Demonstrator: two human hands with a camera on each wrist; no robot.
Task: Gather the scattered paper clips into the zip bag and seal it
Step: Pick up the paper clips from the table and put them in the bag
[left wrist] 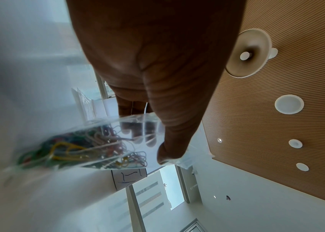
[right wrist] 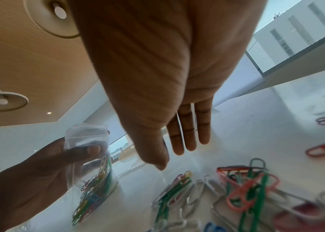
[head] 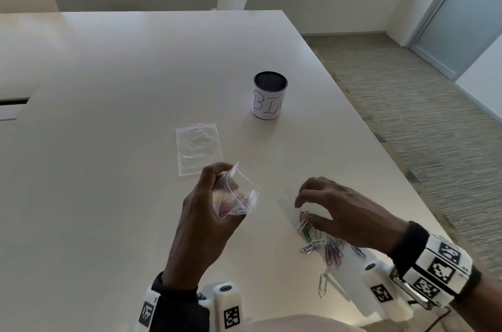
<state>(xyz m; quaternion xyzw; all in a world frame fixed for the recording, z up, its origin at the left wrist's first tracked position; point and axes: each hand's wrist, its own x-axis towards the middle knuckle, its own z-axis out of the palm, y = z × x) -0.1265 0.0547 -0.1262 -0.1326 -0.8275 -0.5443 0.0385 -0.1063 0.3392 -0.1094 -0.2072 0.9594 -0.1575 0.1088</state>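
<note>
My left hand (head: 214,196) grips a small clear zip bag (head: 239,196) above the table, its mouth open toward the right. Thumb and fingers pinch the bag (left wrist: 118,141) near its top, and several coloured paper clips (left wrist: 74,150) lie inside. The bag (right wrist: 90,164) hangs upright in the right wrist view. My right hand (head: 320,204) hovers with fingers spread and straight over a heap of loose coloured paper clips (head: 323,244) on the table, holding nothing. Those clips (right wrist: 237,191) lie just under my fingers (right wrist: 187,135).
A second, empty zip bag (head: 199,148) lies flat beyond my left hand. A cylinder pot labelled BIN (head: 269,95) stands farther back. One lone clip (head: 322,285) lies near the front. The table's right edge (head: 380,136) runs close by the clips.
</note>
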